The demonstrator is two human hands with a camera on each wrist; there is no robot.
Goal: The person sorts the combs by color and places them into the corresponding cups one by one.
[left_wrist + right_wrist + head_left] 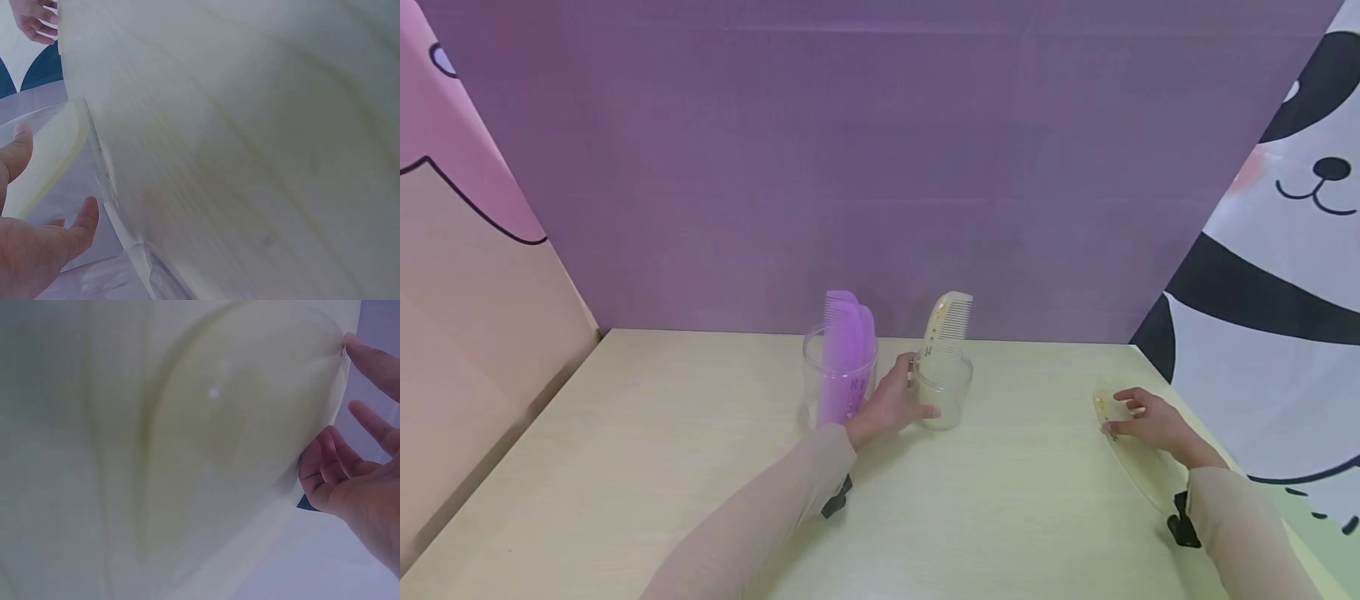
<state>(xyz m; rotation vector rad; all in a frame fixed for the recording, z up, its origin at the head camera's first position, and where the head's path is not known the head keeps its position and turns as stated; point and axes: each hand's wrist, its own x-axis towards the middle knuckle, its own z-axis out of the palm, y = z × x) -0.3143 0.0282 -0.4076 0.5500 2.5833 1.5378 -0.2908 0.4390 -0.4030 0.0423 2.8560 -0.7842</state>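
Observation:
A yellow comb (pixel 946 325) stands leaning in a clear cup (pixel 950 400) near the back of the table. My left hand (pixel 895 402) holds this cup from its left side, thumb across the front. In the left wrist view the comb (pixel 53 150) shows through the cup wall behind the spread fingers. On the right, a pale yellow see-through comb (pixel 1101 407) lies flat on the table. Over it, my right hand (pixel 1153 429) touches its edge with the thumb, the other fingers loosely bent. In the right wrist view that comb (pixel 212 437) looks large and blurred.
Just left of my left hand, another clear cup (pixel 811 379) holds several purple combs (pixel 844 358). The pale wooden table (pixel 700 467) meets a purple backdrop (pixel 880 167) behind. A panda-print panel (pixel 1292 283) borders the right side, a pink panel (pixel 467 333) the left.

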